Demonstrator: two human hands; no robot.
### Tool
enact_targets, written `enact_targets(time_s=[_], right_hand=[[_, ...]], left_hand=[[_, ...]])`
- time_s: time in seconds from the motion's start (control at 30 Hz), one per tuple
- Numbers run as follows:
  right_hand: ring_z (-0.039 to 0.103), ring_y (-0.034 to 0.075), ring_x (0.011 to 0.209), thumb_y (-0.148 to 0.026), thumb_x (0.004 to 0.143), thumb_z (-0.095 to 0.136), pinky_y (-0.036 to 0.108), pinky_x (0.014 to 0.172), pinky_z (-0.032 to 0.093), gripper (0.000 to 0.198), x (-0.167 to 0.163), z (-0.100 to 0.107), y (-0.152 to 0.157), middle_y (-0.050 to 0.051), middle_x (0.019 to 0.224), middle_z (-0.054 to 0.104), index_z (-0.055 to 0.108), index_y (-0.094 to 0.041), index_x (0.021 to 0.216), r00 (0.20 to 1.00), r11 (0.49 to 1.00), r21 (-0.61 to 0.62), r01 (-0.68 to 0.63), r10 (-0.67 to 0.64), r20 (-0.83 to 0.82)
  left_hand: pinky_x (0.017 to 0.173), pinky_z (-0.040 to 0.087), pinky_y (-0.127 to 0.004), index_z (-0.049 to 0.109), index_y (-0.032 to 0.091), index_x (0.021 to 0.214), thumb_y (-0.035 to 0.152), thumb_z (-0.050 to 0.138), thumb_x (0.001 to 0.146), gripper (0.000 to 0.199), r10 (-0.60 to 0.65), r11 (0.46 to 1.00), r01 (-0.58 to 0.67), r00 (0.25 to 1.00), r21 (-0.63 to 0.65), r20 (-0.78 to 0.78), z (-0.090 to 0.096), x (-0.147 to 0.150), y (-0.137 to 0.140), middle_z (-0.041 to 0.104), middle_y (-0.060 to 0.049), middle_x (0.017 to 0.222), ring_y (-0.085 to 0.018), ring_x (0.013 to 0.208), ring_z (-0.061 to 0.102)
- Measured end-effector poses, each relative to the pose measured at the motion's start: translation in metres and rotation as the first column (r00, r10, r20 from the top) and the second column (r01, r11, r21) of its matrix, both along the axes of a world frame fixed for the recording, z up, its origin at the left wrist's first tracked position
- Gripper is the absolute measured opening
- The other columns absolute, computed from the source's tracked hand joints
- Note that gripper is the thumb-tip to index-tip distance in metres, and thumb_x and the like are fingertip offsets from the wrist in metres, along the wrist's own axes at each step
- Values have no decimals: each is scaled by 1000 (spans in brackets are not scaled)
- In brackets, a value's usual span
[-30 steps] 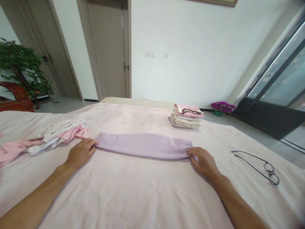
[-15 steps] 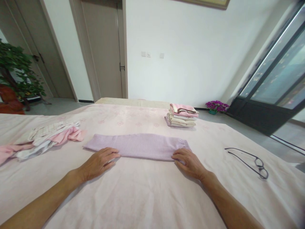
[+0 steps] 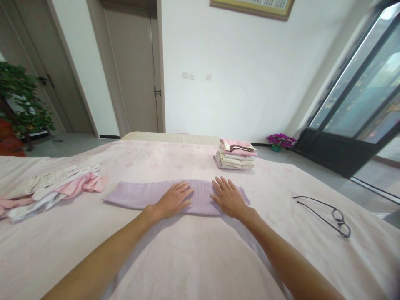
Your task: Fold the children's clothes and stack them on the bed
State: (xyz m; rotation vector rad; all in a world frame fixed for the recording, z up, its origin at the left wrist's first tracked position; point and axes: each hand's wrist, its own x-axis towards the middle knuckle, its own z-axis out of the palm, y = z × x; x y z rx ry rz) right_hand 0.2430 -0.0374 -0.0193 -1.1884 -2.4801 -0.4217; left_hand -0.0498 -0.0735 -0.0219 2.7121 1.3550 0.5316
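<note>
In the head view, a lilac ribbed garment [image 3: 201, 201] lies mid-picture on the pink sheet [image 3: 193, 258], folded into a long, flat strip. The left hand [image 3: 175, 200] and right hand [image 3: 229, 197] are palm-down over it, fingers spread, gripping nothing. At two o'clock from it, the stack of folded clothes [image 3: 236, 157] looks finished; at nine o'clock, the crumpled clothes [image 3: 56, 189] remain unfolded. The strip, longer than the stack, seems only partly folded.
</note>
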Motion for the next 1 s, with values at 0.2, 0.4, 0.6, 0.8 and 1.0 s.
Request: enact_targets(time_s=[0.2, 0.4, 0.6, 0.8, 1.0], right_hand=[[31, 32, 143, -55, 100, 29, 52, 117, 19, 65, 27, -19, 6, 15, 151, 42, 42, -13, 147, 959, 964, -115, 241, -219, 181], [32, 31, 143, -55, 100, 26, 52, 118, 15, 64, 23, -14, 2, 12, 152, 42, 41, -17, 148, 958, 953, -146, 266, -243, 154], [33, 29, 142, -54, 100, 28, 50, 118, 14, 60, 22, -9, -3, 11, 151, 44, 44, -20, 147, 961, 945, -187, 269, -249, 122], [35, 28, 141, -54, 100, 31, 49, 118, 13, 58, 20, -4, -5, 11, 149, 47, 47, -20, 144, 964, 942, -206, 265, -251, 88], [37, 28, 139, -53, 99, 32, 50, 117, 14, 57, 19, -4, -4, 12, 149, 47, 48, -20, 144, 964, 939, -220, 265, -253, 82]], left_hand=[[118, 24, -42, 42, 26, 147, 53, 40, 98, 56, -6, 998, 1, 998, -68, -61, -19, -8, 5, 34, -8, 157, -25, 145, 30], [112, 33, -37, 62, 21, 126, 33, 50, 96, 35, 299, 945, -311, 947, 105, 119, -4, -12, 36, 63, -7, 133, -23, 128, 51], [101, 35, -47, 70, 19, 92, 29, 61, 88, 14, 382, 907, -389, 921, 158, 78, 4, -4, 59, 72, -8, 95, -26, 97, 63], [87, 39, -36, 62, 20, 85, 21, 58, 88, 5, 245, 937, -258, 966, 234, 84, 5, 0, 31, 68, -4, 88, -21, 89, 60], [77, 39, -31, 61, 21, 84, 35, 46, 95, 23, 375, 927, -364, 911, -94, 171, 13, 6, 15, 68, -4, 85, -20, 82, 62]])
